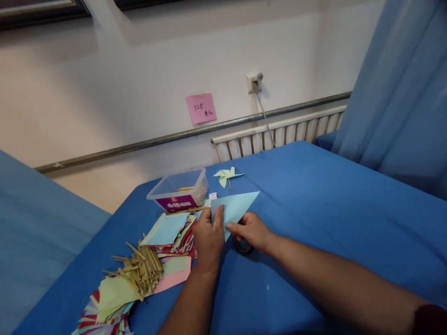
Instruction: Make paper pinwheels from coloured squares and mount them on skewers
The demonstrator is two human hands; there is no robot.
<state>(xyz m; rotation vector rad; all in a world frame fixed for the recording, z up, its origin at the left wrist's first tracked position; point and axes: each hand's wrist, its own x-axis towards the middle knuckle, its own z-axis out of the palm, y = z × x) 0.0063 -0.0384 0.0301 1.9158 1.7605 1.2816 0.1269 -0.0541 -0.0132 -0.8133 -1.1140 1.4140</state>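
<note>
Blue cloth covers the tabletop point(314, 209); at its far left edge lies a fan of coloured paper sheets point(104, 307), red, yellow-green and pink among them, with a heap of pale sticks point(143, 270) lying across the top; a second stack of paper squares point(171, 235) sits just beyond, a light blue sheet uppermost; behind that stands a clear plastic box point(179, 190) with a purple label, one stick resting along its front; the left hand point(208, 237) rests palm down with its fingers pressing the left part of a light blue paper triangle point(234, 207), which lies flat on the cloth near the middle of the tabletop; the right hand point(252, 230) pinches the lower edge of the same triangle between thumb and fingers, so both hands are closed lightly on the paper; a dark round thing, partly hidden, lies under the right hand; behind the triangle a pale green paper pinwheel point(226, 175) lies well apart from the hands; a pink note point(200, 108) is stuck on the wall.
</note>
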